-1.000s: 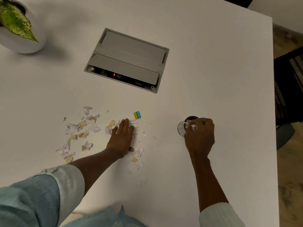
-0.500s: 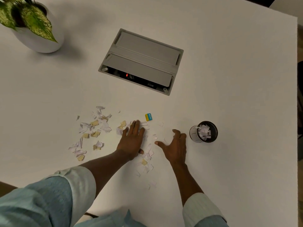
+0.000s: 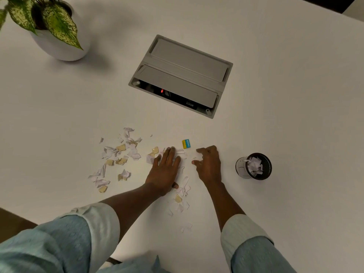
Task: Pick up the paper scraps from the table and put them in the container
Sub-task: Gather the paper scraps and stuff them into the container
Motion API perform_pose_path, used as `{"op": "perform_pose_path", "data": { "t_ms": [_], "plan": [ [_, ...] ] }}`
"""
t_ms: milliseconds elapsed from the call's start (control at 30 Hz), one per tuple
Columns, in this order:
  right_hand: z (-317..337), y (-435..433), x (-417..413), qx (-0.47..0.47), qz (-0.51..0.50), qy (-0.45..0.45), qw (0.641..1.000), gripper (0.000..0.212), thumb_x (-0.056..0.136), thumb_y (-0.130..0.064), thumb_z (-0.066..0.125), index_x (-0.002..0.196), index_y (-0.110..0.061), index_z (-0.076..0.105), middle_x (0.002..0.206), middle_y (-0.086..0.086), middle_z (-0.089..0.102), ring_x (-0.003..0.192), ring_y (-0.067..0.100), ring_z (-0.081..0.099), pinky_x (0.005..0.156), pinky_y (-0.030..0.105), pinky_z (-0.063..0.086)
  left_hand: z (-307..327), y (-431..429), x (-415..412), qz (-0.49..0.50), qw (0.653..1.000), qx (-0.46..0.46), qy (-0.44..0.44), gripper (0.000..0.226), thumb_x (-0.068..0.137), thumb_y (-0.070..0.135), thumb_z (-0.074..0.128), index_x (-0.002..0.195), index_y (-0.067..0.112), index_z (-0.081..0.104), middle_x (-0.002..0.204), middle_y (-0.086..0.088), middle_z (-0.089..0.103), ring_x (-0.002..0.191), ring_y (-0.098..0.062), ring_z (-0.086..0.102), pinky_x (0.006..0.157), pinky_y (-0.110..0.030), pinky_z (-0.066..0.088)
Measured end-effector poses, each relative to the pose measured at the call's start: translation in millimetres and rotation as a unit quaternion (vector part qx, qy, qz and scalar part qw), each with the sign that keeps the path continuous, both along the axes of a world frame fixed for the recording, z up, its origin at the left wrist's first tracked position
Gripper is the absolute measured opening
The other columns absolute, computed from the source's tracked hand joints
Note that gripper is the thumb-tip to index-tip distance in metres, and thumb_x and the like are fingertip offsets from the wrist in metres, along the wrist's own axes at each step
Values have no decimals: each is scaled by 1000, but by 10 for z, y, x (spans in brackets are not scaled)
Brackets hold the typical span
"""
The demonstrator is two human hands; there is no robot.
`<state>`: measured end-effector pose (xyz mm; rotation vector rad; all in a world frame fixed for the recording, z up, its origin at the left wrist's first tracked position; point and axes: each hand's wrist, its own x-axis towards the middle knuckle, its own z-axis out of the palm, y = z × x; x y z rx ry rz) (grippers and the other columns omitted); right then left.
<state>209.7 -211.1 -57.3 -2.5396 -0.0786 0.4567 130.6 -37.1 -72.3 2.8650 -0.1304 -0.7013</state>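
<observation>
On the white table (image 3: 275,95), near edge, centre: left hand (image 3: 164,170) lies palm down, fingers straight and close together, flat on top of a few paper scraps (image 3: 134,153); white bits show at its fingertips and beside its thumb. Right hand (image 3: 207,164) just beside it, fingers curled downward, thumb tucked toward the forefinger with small white scraps at the tips; cannot tell whether any piece is actually pinched. Main scatter of scraps, white and tan, lies to the left of the left hand; a thinner trail runs between the two forearms toward the table edge. Container (image 3: 241,167), a small round cup with a dark rim, stands upright to the right of the right hand, apart from it, with white scraps inside. Small yellow-and-blue block (image 3: 186,144) sits just beyond the gap between the hands. Grey flip-lid cable box (image 3: 181,75) is set into the table farther back; potted plant (image 3: 55,26) at far left corner. Both sleeves (image 3: 94,219) light blue, rolled at the forearm
</observation>
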Motion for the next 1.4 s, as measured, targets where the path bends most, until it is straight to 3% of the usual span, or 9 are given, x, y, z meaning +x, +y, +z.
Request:
{"op": "perform_pose_path", "data": {
  "t_ms": [133, 333, 600, 733, 833, 900, 1067, 1300, 1400],
  "plan": [
    [-4, 15, -51, -49, 76, -61, 994, 27, 95, -16, 71, 120, -7, 71, 118, 9, 62, 109, 22, 58, 91, 27, 51, -32, -4, -2, 5, 1000, 1, 1, 111, 86, 45, 82, 165, 15, 10, 174, -15, -15, 162, -38, -10, 128, -52, 7],
    [-55, -96, -252, -83, 104, -84, 988, 17, 101, -20, 61, 112, -10, 69, 109, 7, 65, 100, 18, 60, 83, 24, 50, -37, -2, 0, 3, 1000, 6, 5, 112, 86, 50, 80, 165, 16, 9, 174, -14, -16, 162, -38, -10, 129, -54, 9],
    [200, -393, -435, -13, -19, -95, 995, 6, 85, -6, 73, 89, -11, 73, 88, 4, 67, 80, 22, 64, 69, 35, 54, 37, -5, 26, -5, 1000, 13, 10, 112, 83, 51, 83, 162, 13, 14, 174, -18, -12, 162, -39, -8, 129, -54, 12],
    [567, -629, -338, 44, -132, -212, 967, 12, 85, -6, 75, 86, -17, 70, 85, -3, 63, 68, 11, 59, 66, 9, 42, 89, 1, 24, -13, 1000, 12, 9, 109, 86, 49, 81, 163, 11, 13, 173, -20, -14, 162, -40, -9, 129, -55, 12],
    [818, -907, -188, 27, -190, -289, 938, 4, 89, -12, 74, 89, -15, 71, 88, 0, 65, 71, 8, 57, 69, 1, 36, 142, -10, 28, -14, 1000, 16, 8, 109, 87, 50, 80, 163, 11, 14, 174, -20, -13, 162, -40, -8, 130, -55, 13],
    [907, -1101, -106, 1, -225, -292, 930, 3, 89, -12, 74, 90, -14, 72, 90, 3, 66, 75, 13, 60, 69, 4, 36, 165, -11, 29, -12, 1000, 14, 9, 108, 87, 50, 80, 163, 11, 14, 174, -20, -12, 162, -40, -8, 130, -55, 14],
    [856, -1351, -98, -67, -205, -203, 955, 16, 89, -4, 69, 104, -5, 74, 103, 15, 67, 94, 36, 66, 80, 39, 52, 205, -15, 27, -13, 1000, 13, 8, 108, 86, 51, 80, 162, 11, 16, 174, -20, -11, 162, -40, -6, 130, -55, 15],
    [801, -1155, -285, -35, -174, -292, 940, 22, 86, 1, 64, 104, -8, 73, 102, 10, 66, 94, 32, 66, 76, 33, 53, 232, -6, 23, -16, 1000, 16, 7, 110, 84, 51, 82, 163, 11, 17, 174, -20, -8, 162, -40, -4, 130, -54, 17],
    [750, -852, -460, 32, -130, -251, 959, 22, 88, -4, 64, 105, -15, 72, 105, 4, 64, 86, 20, 66, 75, 37, 59, 242, -6, 23, -25, 999, 20, 6, 110, 84, 50, 82, 162, 10, 16, 174, -21, -8, 162, -41, -5, 130, -55, 17]
  ]
}}
